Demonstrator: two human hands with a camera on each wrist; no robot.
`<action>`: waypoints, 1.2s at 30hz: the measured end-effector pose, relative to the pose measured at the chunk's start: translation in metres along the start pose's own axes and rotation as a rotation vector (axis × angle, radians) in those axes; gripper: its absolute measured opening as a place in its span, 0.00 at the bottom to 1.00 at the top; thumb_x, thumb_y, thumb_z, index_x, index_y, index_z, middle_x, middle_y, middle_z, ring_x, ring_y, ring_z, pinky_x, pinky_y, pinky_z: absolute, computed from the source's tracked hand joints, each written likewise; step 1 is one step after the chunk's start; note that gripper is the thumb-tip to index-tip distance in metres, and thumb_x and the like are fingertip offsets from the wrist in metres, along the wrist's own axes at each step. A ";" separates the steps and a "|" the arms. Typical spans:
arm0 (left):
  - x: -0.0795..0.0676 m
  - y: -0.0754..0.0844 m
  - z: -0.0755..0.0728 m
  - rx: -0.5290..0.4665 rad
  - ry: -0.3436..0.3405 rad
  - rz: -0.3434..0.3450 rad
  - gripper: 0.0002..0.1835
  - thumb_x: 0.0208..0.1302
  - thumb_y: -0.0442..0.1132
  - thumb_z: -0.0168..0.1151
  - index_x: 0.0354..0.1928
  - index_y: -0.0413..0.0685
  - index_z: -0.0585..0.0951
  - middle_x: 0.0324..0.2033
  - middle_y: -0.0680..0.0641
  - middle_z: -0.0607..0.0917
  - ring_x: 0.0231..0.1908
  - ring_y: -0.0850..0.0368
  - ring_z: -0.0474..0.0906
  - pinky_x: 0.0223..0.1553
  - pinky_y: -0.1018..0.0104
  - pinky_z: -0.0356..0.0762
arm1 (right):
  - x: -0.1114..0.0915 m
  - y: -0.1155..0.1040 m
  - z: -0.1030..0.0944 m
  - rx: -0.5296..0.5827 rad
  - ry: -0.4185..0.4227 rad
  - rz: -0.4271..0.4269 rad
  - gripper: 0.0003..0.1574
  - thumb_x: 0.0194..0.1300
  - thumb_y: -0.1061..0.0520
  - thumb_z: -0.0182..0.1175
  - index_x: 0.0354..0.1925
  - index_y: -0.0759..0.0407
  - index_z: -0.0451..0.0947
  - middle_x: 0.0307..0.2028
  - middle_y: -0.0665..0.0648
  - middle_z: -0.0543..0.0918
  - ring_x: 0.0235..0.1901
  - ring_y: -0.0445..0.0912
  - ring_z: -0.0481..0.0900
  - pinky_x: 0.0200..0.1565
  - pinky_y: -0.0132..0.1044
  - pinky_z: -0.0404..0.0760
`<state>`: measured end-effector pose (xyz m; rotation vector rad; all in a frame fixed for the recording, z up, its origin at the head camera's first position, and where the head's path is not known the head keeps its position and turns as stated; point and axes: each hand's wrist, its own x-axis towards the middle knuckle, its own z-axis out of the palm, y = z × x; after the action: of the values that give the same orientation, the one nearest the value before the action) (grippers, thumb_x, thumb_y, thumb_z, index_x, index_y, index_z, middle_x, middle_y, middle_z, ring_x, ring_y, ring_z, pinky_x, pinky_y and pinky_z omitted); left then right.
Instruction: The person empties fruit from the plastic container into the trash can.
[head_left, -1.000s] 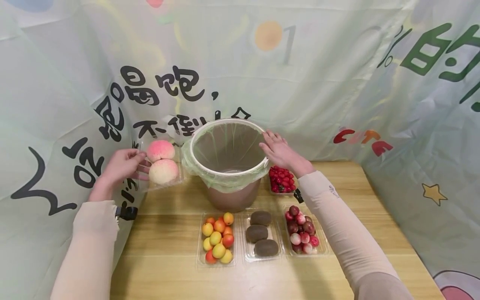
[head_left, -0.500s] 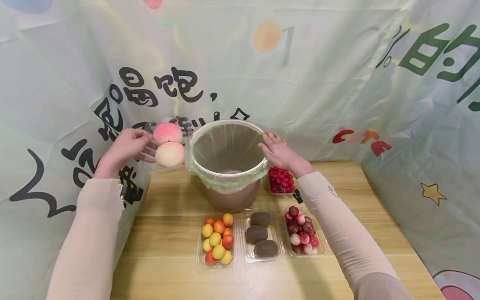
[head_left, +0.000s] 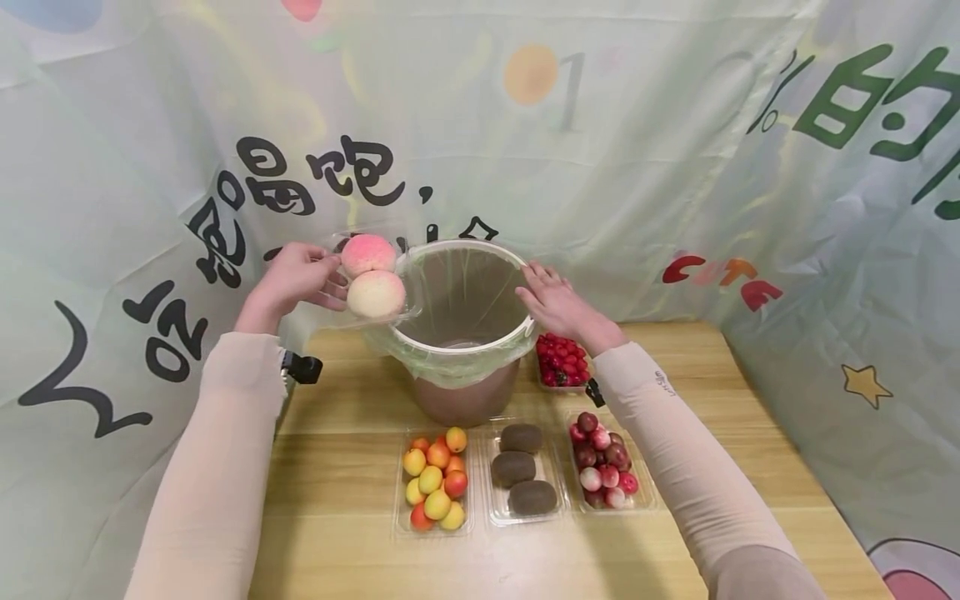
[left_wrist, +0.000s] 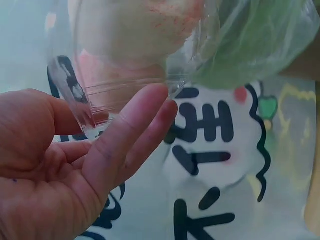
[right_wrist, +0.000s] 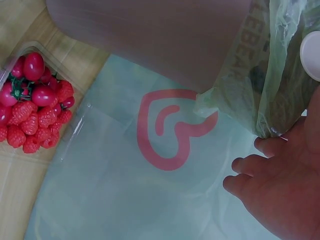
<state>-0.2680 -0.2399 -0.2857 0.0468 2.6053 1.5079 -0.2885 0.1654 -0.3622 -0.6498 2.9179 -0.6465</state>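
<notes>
My left hand [head_left: 303, 282] pinches the edge of a clear plastic box [left_wrist: 90, 112] between thumb and fingers. Two pink-and-cream peaches [head_left: 377, 292] lie inside it. The box is held up at the left rim of a brown bin [head_left: 465, 396], overlapping the opening in the head view. A thin green bag [head_left: 442, 367] lines the bin and folds over its white rim. On the bin's right side rests my right hand [head_left: 558, 302], its fingers straight against the rim. The right wrist view shows those fingers [right_wrist: 245, 182] beside the bag's folded edge.
In front of the bin stand clear boxes of yellow-orange fruit [head_left: 435, 479], three kiwis [head_left: 513, 468] and dark red-and-pink round fruit [head_left: 603, 467]. A box of raspberries and cherry tomatoes [head_left: 562, 360] sits right of the bin. Printed cloth [head_left: 637, 167] encloses the wooden table [head_left: 337, 500].
My left hand has lifted the box of peaches and carried it right, from beside the bin to its left rim. My right hand has stayed on the rim.
</notes>
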 end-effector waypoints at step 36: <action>0.040 0.015 0.078 0.133 0.476 0.165 0.17 0.78 0.37 0.48 0.58 0.34 0.80 0.44 0.35 0.88 0.21 0.61 0.80 0.30 0.72 0.80 | 0.000 -0.001 0.000 -0.011 -0.014 0.025 0.44 0.85 0.40 0.33 0.85 0.62 0.40 0.85 0.68 0.42 0.83 0.69 0.40 0.82 0.65 0.40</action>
<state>-0.2982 -0.1613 -0.3148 -0.1002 3.1434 1.5518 -0.2880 0.1643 -0.3619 -0.6156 2.9137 -0.6211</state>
